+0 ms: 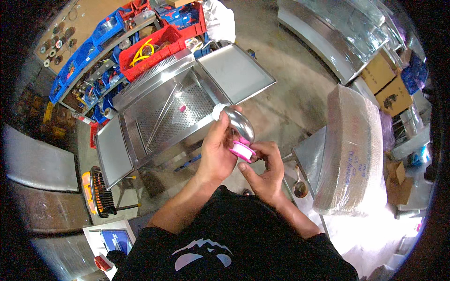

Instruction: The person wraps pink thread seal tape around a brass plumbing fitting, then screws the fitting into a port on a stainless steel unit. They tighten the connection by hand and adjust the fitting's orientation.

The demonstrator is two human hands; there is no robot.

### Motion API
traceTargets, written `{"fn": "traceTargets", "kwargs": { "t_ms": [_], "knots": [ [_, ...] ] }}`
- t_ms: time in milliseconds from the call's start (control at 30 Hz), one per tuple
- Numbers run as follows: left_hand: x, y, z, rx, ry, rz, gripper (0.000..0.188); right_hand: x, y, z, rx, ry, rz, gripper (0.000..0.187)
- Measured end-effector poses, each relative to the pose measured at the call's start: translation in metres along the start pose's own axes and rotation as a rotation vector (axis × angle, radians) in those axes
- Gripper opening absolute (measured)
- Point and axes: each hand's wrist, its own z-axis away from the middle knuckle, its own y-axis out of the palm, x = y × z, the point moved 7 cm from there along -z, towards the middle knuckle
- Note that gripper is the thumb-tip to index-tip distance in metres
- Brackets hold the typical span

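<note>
My left hand (216,152) is closed around a shiny curved metal pipe elbow (242,125). White tape (218,111) is wrapped about the elbow's upper left end. Just below the elbow is a pink spool of white thread seal tape (243,151), pinched in the fingers of my right hand (267,169). The two hands are close together, and some of the left fingers are hidden behind the elbow. Beyond them stands a stainless steel fryer-like unit (133,100) with a perforated bottom, thin metal rods and a small pink round piece (183,108) inside.
Flat metal side shelves (236,72) extend from the unit. Behind it are a red crate (152,51) with a yellow hose and blue parts bins (86,51). A bubble-wrapped package (351,154) and a metal ladle (300,187) are at the right. An orange-black heater-like object (98,192) stands left.
</note>
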Motion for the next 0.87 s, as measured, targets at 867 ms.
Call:
{"fn": "traceTargets", "kwargs": {
  "t_ms": [867],
  "knots": [
    [0.035,-0.013,0.073,0.236,0.073,-0.944,0.037,-0.013,-0.063,0.014,-0.068,0.327,-1.014,0.032]
  ]
}}
